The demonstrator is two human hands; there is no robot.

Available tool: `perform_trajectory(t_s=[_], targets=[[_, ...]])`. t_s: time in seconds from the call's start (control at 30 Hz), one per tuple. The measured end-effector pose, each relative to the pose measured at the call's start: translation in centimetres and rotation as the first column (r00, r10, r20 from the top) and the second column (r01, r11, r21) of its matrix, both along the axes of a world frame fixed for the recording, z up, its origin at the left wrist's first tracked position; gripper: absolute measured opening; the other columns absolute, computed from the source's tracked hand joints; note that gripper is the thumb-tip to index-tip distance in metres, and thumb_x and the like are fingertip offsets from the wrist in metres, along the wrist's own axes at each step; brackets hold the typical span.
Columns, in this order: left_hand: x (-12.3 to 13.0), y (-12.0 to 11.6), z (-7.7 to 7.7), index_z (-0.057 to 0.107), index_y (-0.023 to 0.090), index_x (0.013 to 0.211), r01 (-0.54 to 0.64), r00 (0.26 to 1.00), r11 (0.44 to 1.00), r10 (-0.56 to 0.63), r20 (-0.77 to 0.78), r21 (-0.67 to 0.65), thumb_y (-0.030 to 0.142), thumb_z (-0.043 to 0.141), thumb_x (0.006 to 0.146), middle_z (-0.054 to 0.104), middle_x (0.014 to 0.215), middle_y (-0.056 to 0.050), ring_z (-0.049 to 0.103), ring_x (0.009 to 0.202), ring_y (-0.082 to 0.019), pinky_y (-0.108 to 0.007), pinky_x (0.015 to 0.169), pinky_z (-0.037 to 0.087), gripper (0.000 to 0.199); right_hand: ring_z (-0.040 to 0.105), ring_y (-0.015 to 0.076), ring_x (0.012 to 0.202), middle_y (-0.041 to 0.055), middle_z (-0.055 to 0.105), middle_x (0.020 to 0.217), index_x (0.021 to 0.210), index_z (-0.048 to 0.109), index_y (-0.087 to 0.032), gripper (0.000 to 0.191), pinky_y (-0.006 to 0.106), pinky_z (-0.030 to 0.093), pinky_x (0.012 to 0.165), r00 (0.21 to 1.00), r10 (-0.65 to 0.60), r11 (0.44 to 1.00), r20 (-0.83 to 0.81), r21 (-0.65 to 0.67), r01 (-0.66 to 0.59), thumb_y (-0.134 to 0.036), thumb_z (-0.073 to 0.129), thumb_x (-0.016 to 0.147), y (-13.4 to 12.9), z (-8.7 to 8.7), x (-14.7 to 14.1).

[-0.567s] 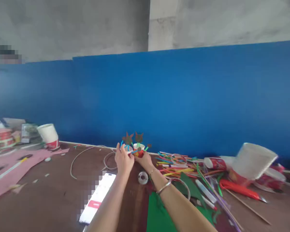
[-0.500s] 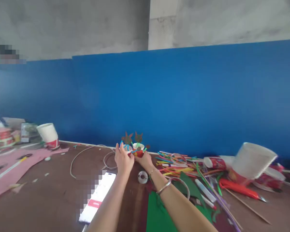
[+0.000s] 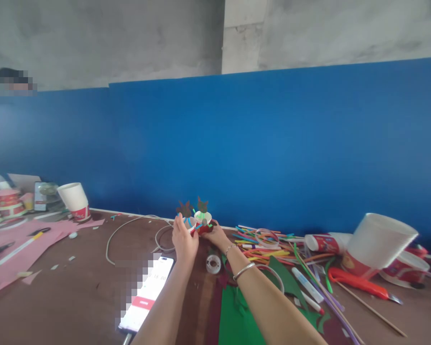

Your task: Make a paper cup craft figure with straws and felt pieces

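Observation:
Out at the far side of the table, my left hand (image 3: 185, 243) is wrapped around the left one of two small paper cups (image 3: 190, 224). My right hand (image 3: 216, 235) grips the other paper cup (image 3: 203, 218), close beside the first. Above each rim stands a dark brown eared cutout (image 3: 186, 209), with blue strips at the left cup and green ones at the right. The lower parts of both cups are mostly covered by my fingers. A roll of clear tape (image 3: 213, 264) lies just below my right hand.
A lit phone (image 3: 149, 292) lies beside my left forearm. On the right are pipe cleaners (image 3: 258, 251), green paper (image 3: 237, 314), stacked paper cups (image 3: 380, 244) and an orange utility knife (image 3: 359, 281). Pink paper (image 3: 39, 249) is at left. A blue partition (image 3: 237, 143) stands behind.
The two cups have tipped slightly toward me and shifted a little left, with both hands still around them. The camera view has moved slightly.

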State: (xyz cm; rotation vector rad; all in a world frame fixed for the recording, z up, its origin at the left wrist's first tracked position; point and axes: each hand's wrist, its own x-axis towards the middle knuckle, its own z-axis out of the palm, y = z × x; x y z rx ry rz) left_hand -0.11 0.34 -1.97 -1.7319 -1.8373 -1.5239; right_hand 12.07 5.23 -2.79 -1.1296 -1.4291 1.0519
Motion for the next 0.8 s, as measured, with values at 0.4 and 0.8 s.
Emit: perform_trajectory(t_s=[0.4, 0.8], targets=[[1.7, -0.5, 0.5, 0.015, 0.001, 0.142, -0.076, 0.997, 0.993, 0.078, 0.011, -0.093, 0.017, 0.055, 0.081, 0.026, 0.14, -0.038, 0.029, 0.133, -0.044, -0.053, 0.096, 0.04, 0.075, 0.066, 0.0213, 0.084, 0.0044, 0.071, 0.086, 0.092, 0.06, -0.018, 0.031, 0.029, 0.051, 0.073, 0.988, -0.12, 0.99, -0.094, -0.08, 0.113, -0.024, 0.064, 0.062, 0.9, -0.3, -0.3], [2.3, -1.5, 0.2, 0.006, -0.001, 0.143, -0.056, 0.991, 0.998, 0.061, 0.119, -0.041, 0.007, 0.057, 0.072, 0.018, 0.144, -0.036, 0.013, 0.139, -0.04, -0.053, 0.107, 0.029, 0.088, 0.066, 0.0219, 0.076, 0.0043, 0.072, 0.075, 0.093, 0.065, -0.015, 0.034, 0.028, 0.05, 0.067, 0.975, -0.186, 0.974, -0.12, -0.156, 0.167, -0.024, 0.059, 0.061, 0.4, 0.3, 0.3]])
